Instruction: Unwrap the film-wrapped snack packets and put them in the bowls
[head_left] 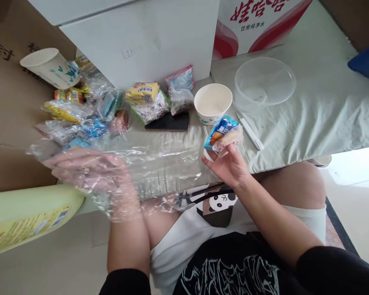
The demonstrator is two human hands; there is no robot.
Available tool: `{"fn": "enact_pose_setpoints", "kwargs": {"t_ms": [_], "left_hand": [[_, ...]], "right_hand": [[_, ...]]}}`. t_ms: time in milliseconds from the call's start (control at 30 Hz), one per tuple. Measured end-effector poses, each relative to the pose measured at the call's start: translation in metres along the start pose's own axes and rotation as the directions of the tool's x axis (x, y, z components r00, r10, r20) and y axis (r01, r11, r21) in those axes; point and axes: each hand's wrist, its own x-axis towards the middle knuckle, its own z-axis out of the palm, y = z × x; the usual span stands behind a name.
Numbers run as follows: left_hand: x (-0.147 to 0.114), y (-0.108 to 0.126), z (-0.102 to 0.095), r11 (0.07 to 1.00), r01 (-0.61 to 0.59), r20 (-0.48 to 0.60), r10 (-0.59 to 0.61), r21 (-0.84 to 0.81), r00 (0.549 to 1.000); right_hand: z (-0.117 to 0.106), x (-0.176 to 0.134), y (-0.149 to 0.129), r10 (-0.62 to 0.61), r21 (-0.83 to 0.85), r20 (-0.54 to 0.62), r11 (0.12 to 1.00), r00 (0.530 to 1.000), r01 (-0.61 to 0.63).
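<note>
My left hand (92, 166) shows through a large, wrinkled clear plastic bag (168, 164) that lies over its palm, fingers and wrist. Its fingers are stretched out to the left and slightly blurred; whether it is inside the bag or under it I cannot tell. The bag trails right across the bed edge toward my other hand. My right hand (229, 166) is closed on small snack packets: a blue one (222, 129) and a whitish, half-clear one (229, 139). Just behind them stands a white paper bowl (213, 100). A white utility knife (250, 131) lies to their right.
Crumpled wrappers and snack packs (92, 106) pile at left, under a tipped paper cup (49, 67). A yellow snack pack (143, 92) sits behind a black phone (168, 122). A clear plastic bowl (265, 82), white box (141, 41) and pale yellow bottle (33, 213) stand around.
</note>
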Motion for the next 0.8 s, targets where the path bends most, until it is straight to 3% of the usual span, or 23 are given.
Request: {"fn": "enact_pose_setpoints", "kwargs": {"t_ms": [67, 100, 167, 233, 300, 367, 433, 467, 500, 533, 567, 600, 633, 700, 800], "left_hand": [[0.011, 0.0, -0.003, 0.956, -0.284, -0.17, 0.269, -0.071, 0.948], [0.016, -0.002, -0.004, 0.936, -0.337, -0.195, 0.313, -0.103, 0.93], [0.024, -0.008, -0.004, 0.952, -0.233, -0.12, 0.212, -0.197, 0.97], [0.028, -0.014, -0.003, 0.951, -0.077, -0.008, 0.078, -0.3, 0.997], [0.026, -0.017, 0.0, 0.934, 0.037, 0.084, -0.008, -0.354, 0.996], [0.02, -0.018, 0.004, 0.923, 0.142, 0.171, -0.084, -0.357, 0.982], [0.011, -0.02, 0.008, 0.922, 0.262, 0.261, -0.189, -0.284, 0.947], [0.005, -0.022, 0.011, 0.922, 0.317, 0.298, -0.245, -0.222, 0.923], [-0.002, -0.025, 0.015, 0.918, 0.365, 0.325, -0.301, -0.157, 0.897], [-0.01, -0.028, 0.019, 0.904, 0.416, 0.345, -0.361, -0.099, 0.866], [-0.018, -0.032, 0.025, 0.882, 0.466, 0.36, -0.415, -0.064, 0.835], [-0.026, -0.036, 0.031, 0.852, 0.52, 0.374, -0.464, -0.061, 0.803], [-0.033, -0.04, 0.036, 0.809, 0.584, 0.394, -0.518, -0.061, 0.759], [-0.04, -0.043, 0.044, 0.73, 0.682, 0.402, -0.611, -0.049, 0.682], [-0.028, -0.037, 0.04, 0.676, 0.737, 0.345, -0.688, -0.015, 0.639]], "right_hand": [[-0.001, -0.004, -0.013, -0.107, -0.069, -0.004, 0.992, 0.994, 0.106], [-0.001, -0.005, -0.024, -0.164, -0.12, -0.012, 0.98, 0.986, 0.162], [0.0, -0.003, -0.057, -0.3, -0.243, -0.037, 0.928, 0.953, 0.283], [0.004, 0.004, -0.102, -0.478, -0.394, -0.055, 0.817, 0.877, 0.421], [0.009, 0.013, -0.147, -0.641, -0.589, -0.01, 0.624, 0.768, 0.513], [0.013, 0.015, -0.178, -0.75, -0.782, 0.019, 0.401, 0.661, 0.477], [0.013, 0.007, -0.183, -0.857, -0.906, 0.063, 0.166, 0.511, 0.389], [0.011, 0.0, -0.175, -0.863, -0.921, 0.137, 0.069, 0.487, 0.382], [0.009, -0.007, -0.161, -0.807, -0.903, 0.248, 0.008, 0.537, 0.429], [0.006, -0.014, -0.141, -0.687, -0.866, 0.355, 0.012, 0.633, 0.5], [0.005, -0.02, -0.119, -0.515, -0.836, 0.439, 0.065, 0.736, 0.544], [0.005, -0.023, -0.096, -0.321, -0.823, 0.492, 0.132, 0.809, 0.553], [0.006, -0.024, -0.073, -0.153, -0.815, 0.529, 0.185, 0.835, 0.549], [0.011, -0.02, -0.034, 0.089, -0.801, 0.552, 0.331, 0.829, 0.498], [0.018, -0.01, -0.005, 0.225, -0.798, 0.458, 0.53, 0.86, 0.286]]}}
